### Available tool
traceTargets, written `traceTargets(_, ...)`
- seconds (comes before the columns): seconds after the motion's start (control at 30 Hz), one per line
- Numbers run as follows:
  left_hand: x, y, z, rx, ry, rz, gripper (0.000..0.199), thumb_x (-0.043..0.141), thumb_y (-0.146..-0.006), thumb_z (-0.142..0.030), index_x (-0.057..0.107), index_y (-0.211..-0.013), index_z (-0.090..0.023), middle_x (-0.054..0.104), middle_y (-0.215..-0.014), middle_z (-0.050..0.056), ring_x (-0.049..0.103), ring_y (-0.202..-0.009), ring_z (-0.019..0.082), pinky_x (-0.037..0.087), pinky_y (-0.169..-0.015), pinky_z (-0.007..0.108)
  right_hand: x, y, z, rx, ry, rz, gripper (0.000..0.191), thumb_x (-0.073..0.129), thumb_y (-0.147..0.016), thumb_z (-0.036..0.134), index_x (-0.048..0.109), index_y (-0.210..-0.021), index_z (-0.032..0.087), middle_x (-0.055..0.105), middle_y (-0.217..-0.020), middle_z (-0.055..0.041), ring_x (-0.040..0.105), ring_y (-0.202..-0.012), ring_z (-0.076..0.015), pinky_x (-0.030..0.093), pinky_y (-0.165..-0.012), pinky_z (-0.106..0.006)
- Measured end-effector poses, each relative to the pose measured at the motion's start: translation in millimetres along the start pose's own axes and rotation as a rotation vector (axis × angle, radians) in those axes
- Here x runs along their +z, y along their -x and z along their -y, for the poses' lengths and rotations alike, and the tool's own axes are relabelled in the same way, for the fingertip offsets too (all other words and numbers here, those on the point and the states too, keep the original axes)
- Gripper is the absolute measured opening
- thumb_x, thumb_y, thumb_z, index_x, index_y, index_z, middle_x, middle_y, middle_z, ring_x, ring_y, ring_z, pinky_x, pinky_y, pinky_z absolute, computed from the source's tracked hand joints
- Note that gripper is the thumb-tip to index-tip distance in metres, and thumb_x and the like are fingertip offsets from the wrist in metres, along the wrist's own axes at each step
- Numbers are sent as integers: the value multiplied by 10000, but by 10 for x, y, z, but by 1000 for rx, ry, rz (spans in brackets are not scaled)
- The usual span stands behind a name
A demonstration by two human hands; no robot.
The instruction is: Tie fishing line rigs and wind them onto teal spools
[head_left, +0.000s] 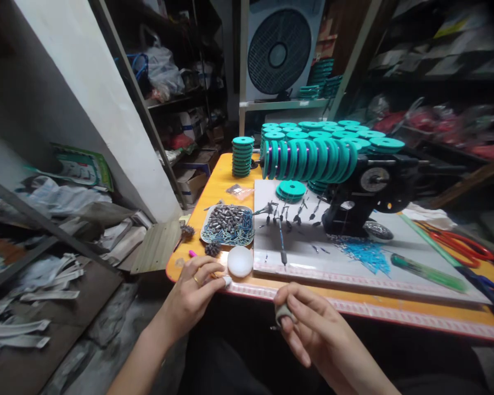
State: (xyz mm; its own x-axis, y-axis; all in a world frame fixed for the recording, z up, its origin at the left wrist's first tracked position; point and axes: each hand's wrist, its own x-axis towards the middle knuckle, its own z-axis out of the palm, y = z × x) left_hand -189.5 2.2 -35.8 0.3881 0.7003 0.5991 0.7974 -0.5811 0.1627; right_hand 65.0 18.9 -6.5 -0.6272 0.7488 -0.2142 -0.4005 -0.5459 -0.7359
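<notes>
Pointing left, roughly level: dark tip [274,328] in right hand [308,323].

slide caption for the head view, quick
Left hand and right hand at a yellow table, near a tray of small parts, teal spools and a black machine.

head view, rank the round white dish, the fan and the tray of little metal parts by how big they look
1. Fan, largest even though it stands farther back
2. Tray
3. Round white dish, smallest
</notes>
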Motion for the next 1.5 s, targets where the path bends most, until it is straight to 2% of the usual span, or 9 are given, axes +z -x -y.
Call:
traceTargets(0.2,32,90,0,-121,72,-75,351,470,-831,9,636,-1012,-243,636,-1133,99,528,-1082,250,469,-902,471,-62,-39,-54,-12,195,-16,315,676,-818,448,639,-881,142,626,-663,-11,447,-387,-22,313,-349,-118)
traceTargets(0.37,103,-259,-397,-443,349,-423,226,502,-886,-109,618,-1032,-237,622,-1034,71,558,-1011,230,437,-903,421,-70,-22,-122,-115,657,-68,308,545,-906,451,647,-945,163,652,-719,-24,478,-429,-47,335,-382,-146)
traceTargets(0.53,263,-818,-841,-817,1052,-235,276,514,-909,-396,611,-1057,-184,592,-788,21,512,-645,132,406,-584,235,24,8,-89,-509,1162,-22,183,475,-935,239,647,-920,180,679,-799,-58,631,-687,-164,501,-647,-265)
traceTargets(0.7,372,-986,-944,-895,1490,-219,286,523,-907,-416,551,-770,-167,451,-657,-37,370,-572,86,305,-535,202,-13,41,400,-410,1325,193,169,524,-910,225,651,-802,195,663,-778,-23,629,-740,-162,488,-680,-255)
traceTargets(0.77,381,-985,-944,-887,1594,-246,277,507,-922,-385,572,-785,-153,459,-664,-25,406,-619,98,347,-594,214,-57,-38,663,-370,1226,110,287,491,-939,320,625,-730,176,560,-585,15,532,-530,-103,416,-500,-195)
traceTargets(0.87,388,-995,-933,-852,1651,-249,271,499,-930,-334,611,-801,-123,516,-713,9,463,-669,114,387,-659,238,-78,-289,947,-303,715,-23,263,479,-934,413,598,-981,183,535,-510,56,386,-346,-55,264,-329,-142)
traceTargets(1.0,413,-1011,-922,-835,1735,-243,227,513,-921,-294,625,-830,-119,574,-725,28,526,-662,122,413,-652,244,-14,-638,1018,4,320,248,283,452,-921,369,567,-1050,144,647,-557,-1,350,-249,-41,362,-312,-164)
traceTargets(1.13,395,-971,-987,-833,1842,-244,255,422,-960,-306,613,-933,-140,600,-669,22,540,-595,118,433,-605,242,27,-769,925,72,205,268,256,425,-918,341,521,-769,157,641,-519,-18,358,-228,-40,272,-244,-123)
traceTargets(1.5,393,-645,-1342,-1031,1982,-188,330,339,-981,-276,565,-809,-109,719,-695,122,657,-517,162,488,-538,255,-53,-731,935,41,140,235,258,428,-929,323,517,-756,153,623,-496,-9,353,-218,-21,219,-232,-90)
